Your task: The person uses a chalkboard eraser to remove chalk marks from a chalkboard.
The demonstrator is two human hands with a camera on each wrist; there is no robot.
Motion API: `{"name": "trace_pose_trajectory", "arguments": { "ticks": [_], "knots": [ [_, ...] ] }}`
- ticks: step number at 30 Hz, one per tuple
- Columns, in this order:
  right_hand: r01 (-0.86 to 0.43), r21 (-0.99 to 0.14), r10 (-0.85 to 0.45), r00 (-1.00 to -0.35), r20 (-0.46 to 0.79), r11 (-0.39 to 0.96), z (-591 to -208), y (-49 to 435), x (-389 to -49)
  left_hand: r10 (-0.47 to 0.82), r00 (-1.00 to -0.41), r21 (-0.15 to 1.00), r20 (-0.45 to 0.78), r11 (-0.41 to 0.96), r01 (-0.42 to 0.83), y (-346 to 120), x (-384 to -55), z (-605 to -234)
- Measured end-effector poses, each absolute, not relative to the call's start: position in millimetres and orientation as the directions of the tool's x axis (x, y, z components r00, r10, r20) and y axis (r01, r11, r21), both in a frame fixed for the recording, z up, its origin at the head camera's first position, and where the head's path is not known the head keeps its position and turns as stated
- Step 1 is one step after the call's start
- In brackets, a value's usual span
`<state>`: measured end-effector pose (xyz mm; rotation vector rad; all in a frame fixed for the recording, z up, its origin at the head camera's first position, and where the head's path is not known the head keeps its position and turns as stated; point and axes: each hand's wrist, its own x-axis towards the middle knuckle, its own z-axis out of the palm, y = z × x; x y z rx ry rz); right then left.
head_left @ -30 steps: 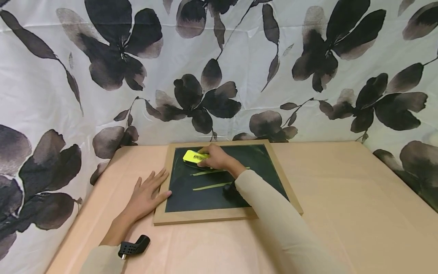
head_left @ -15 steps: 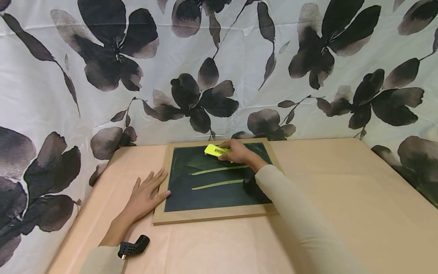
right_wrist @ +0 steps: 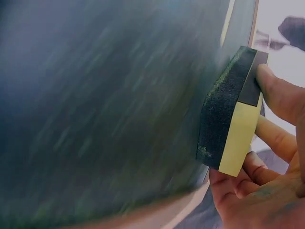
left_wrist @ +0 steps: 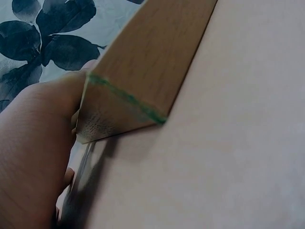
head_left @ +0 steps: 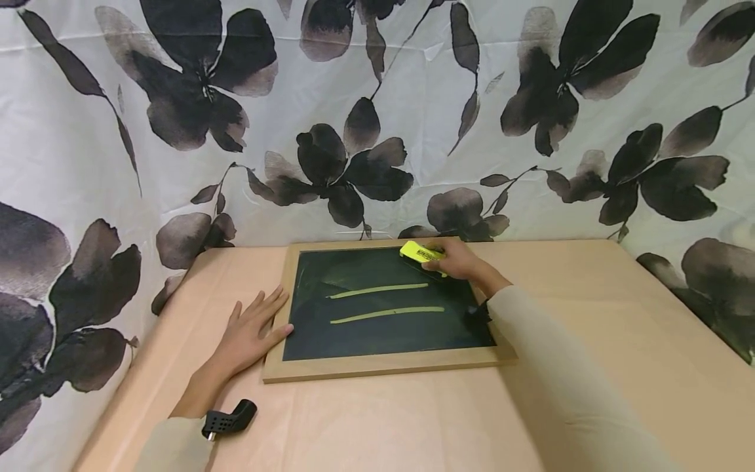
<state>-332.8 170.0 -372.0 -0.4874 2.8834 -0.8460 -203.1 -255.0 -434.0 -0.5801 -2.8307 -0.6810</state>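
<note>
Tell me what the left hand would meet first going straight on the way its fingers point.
Most likely the wooden frame: the left hand lies right at its left side. Past that would come the chalkboard surface, though how high the fingertips sit is hard to judge.

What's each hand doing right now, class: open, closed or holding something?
Left hand: open, fingers straight, touching the left side of the board's wooden frame.
Right hand: holding the yellow and black eraser.
</note>
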Motion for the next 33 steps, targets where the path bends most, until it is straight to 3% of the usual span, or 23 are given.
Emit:
{"name": "trace_pose_trajectory", "arguments": {
  "ticks": [7,19,33],
  "knots": [
    [-0.246,-0.532,-0.269,-0.963,0.036,0.81,-376.6,194.7,-326.7,0.327,-0.909,0.404,0.258,0.818,0.409,-252.9,-200.7,-431.0],
    [-0.267,-0.55,-0.278,-0.958,0.065,0.791,-371.1,190.2,-332.7,0.327,-0.917,0.406,0.229,0.824,0.396,-253.1,-202.7,-424.8],
    [-0.302,-0.558,-0.351,-0.936,0.022,0.773,-371.8,148.0,-348.6,0.322,-0.918,0.413,0.231,0.822,0.392,-248.6,-206.9,-429.3]
  ]
}}
